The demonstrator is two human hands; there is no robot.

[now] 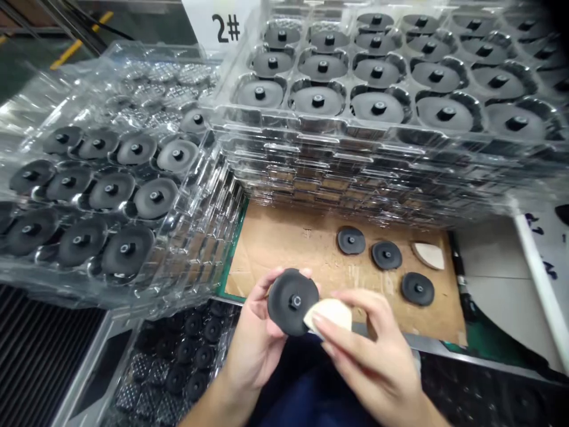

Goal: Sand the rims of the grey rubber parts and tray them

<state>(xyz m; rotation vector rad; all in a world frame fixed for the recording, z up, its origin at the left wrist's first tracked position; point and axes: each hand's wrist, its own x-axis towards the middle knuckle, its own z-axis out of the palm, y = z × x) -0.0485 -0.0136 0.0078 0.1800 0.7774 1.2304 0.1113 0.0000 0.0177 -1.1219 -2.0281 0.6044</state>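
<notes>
My left hand (260,332) is closed around the edge of a black rounded disc (284,296), which has a short stub at its centre. Between the fingers and thumb of my right hand (373,344) is a cream sponge wedge (335,314). The wedge's pointed end meets or overlaps the right edge of the disc; exact contact is hard to tell. Beyond my hands, on a cardboard sheet (284,237), lie three similar discs, one of them a black disc (351,240) near the middle. A second cream wedge (430,255) rests at the sheet's right side.
A tall stack of clear plastic trays (311,154) filled with black discs stands behind the cardboard. Another tray stack (195,237) rises on the left, its top partly filled. Lower left, a further tray (178,356) holds discs. A sign (222,26) reads "2#".
</notes>
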